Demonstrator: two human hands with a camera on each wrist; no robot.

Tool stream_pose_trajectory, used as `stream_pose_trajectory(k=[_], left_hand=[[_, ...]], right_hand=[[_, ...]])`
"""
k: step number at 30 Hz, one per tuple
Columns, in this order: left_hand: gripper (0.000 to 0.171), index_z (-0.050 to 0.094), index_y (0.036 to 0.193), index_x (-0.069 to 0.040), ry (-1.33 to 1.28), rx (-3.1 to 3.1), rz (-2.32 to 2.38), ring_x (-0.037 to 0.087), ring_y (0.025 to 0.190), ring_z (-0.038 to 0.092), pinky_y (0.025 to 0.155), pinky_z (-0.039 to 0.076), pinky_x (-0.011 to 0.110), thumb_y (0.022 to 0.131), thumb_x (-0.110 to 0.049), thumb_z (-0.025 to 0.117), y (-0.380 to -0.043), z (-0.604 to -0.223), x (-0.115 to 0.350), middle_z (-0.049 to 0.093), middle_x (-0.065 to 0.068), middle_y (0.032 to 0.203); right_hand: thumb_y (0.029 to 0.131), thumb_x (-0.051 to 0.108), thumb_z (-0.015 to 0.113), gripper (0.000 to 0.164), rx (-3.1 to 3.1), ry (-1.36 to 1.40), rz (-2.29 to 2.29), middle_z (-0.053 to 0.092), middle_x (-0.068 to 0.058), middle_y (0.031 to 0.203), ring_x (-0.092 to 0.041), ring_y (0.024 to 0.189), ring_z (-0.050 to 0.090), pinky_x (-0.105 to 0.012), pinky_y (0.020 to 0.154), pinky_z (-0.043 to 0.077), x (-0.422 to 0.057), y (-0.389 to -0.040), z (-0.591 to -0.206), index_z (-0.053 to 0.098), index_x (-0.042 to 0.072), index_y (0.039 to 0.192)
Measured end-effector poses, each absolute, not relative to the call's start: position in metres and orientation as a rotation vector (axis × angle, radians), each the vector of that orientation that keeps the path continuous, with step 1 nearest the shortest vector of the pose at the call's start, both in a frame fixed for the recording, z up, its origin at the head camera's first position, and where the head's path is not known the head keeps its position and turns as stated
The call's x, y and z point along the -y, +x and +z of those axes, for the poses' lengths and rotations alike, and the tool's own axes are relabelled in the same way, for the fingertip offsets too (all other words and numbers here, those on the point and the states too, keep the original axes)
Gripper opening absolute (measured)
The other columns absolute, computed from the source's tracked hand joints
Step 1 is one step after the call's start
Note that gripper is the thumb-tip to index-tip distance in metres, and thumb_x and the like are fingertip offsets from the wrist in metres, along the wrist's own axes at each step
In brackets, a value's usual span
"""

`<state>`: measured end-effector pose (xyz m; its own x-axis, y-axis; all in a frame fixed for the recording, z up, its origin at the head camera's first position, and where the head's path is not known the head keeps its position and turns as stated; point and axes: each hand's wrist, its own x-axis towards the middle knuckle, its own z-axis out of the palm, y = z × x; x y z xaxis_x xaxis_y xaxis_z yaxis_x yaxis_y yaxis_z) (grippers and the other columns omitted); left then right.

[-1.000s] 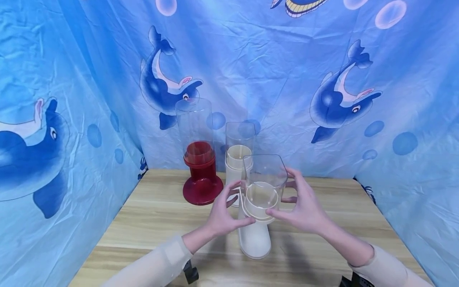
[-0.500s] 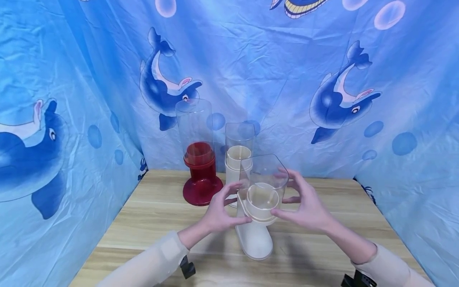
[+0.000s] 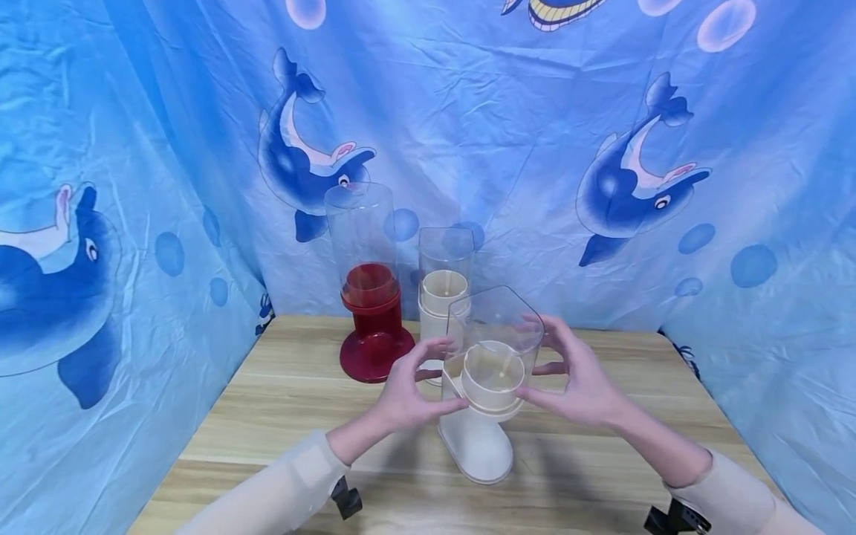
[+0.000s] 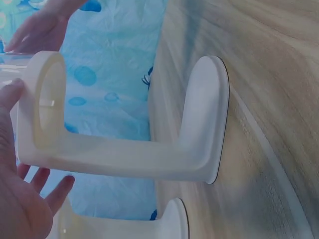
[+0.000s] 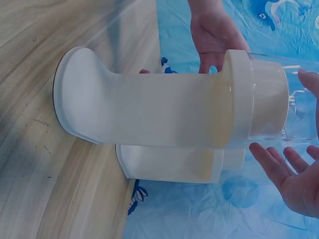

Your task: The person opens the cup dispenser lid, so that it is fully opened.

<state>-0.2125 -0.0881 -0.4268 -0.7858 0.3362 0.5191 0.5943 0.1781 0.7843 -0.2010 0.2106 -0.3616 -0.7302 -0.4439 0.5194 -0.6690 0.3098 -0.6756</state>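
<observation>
Standing between fingers point(image 3: 435, 347), the nearest dispenser point(image 3: 493, 395) seems gripped.

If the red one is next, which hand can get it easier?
Probably the left hand. It's nearer the red stand, which is off to that side. The right hand is on the other side of the front white stand, so it would likely have farther to go.

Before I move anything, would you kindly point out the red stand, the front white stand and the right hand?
Red stand point(image 3: 377, 324): head view, on its upright column.
Front white stand point(image 4: 117, 157): left wrist view, on its upright column.
Right hand point(image 3: 579, 385): head view, mid-hand.
</observation>
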Motion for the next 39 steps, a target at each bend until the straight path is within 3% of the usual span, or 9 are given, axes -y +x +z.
stream_pose_trajectory(k=[4, 10, 18, 26, 32, 39], left_hand=[[0.079, 0.055, 0.146, -0.022, -0.869, 2.233, -1.665, 0.027, 0.124, 0.069, 0.092, 0.065, 0.031, 0.078, -0.019, 0.095, -0.211, -0.425, 0.088, 0.068, 0.010, 0.143], [0.080, 0.056, 0.144, -0.024, -0.755, 2.230, -1.654, 0.024, 0.122, 0.069, 0.091, 0.065, 0.030, 0.075, -0.025, 0.098, -0.202, -0.424, 0.082, 0.068, 0.004, 0.140], [0.080, 0.055, 0.146, -0.020, -0.790, 2.243, -1.654, 0.025, 0.126, 0.068, 0.092, 0.065, 0.032, 0.078, -0.020, 0.096, -0.201, -0.423, 0.082, 0.068, 0.009, 0.143], [0.077, 0.056, 0.145, -0.008, -0.758, 2.216, -1.621, 0.026, 0.120, 0.069, 0.089, 0.065, 0.028, 0.080, -0.018, 0.095, -0.199, -0.423, 0.080, 0.067, 0.009, 0.140], [0.076, 0.057, 0.145, -0.010, -0.779, 2.221, -1.643, 0.027, 0.124, 0.069, 0.090, 0.064, 0.027, 0.079, -0.014, 0.095, -0.202, -0.422, 0.080, 0.067, 0.011, 0.142], [0.073, 0.057, 0.142, -0.008, -0.698, 2.232, -1.633, 0.025, 0.115, 0.070, 0.084, 0.065, 0.026, 0.080, -0.020, 0.095, -0.198, -0.420, 0.077, 0.069, 0.005, 0.134]], right_hand=[[0.078, 0.005, 0.094, 0.095, 2.355, 1.045, 1.369, 0.060, -0.019, 0.143, -0.003, 0.119, 0.066, -0.035, 0.079, 0.068, -0.210, -0.204, -0.359, 0.043, 0.015, 0.157], [0.085, 0.000, 0.087, 0.088, 2.360, 1.133, 1.420, 0.058, -0.019, 0.149, -0.009, 0.129, 0.065, -0.037, 0.085, 0.068, -0.213, -0.213, -0.359, 0.042, 0.015, 0.158], [0.075, 0.001, 0.094, 0.096, 2.324, 1.036, 1.387, 0.061, -0.011, 0.128, -0.006, 0.115, 0.066, -0.033, 0.079, 0.068, -0.211, -0.206, -0.364, 0.045, 0.013, 0.155], [0.082, -0.001, 0.088, 0.090, 2.365, 1.037, 1.383, 0.062, -0.020, 0.137, -0.005, 0.120, 0.064, -0.033, 0.087, 0.066, -0.214, -0.211, -0.361, 0.043, 0.015, 0.157], [0.076, 0.003, 0.093, 0.094, 2.334, 0.960, 1.341, 0.062, -0.013, 0.129, -0.014, 0.112, 0.067, -0.029, 0.083, 0.066, -0.211, -0.207, -0.359, 0.045, 0.015, 0.156], [0.081, -0.001, 0.087, 0.089, 2.305, 0.926, 1.371, 0.061, -0.016, 0.135, -0.014, 0.121, 0.065, -0.027, 0.091, 0.064, -0.203, -0.207, -0.362, 0.042, 0.012, 0.157]])
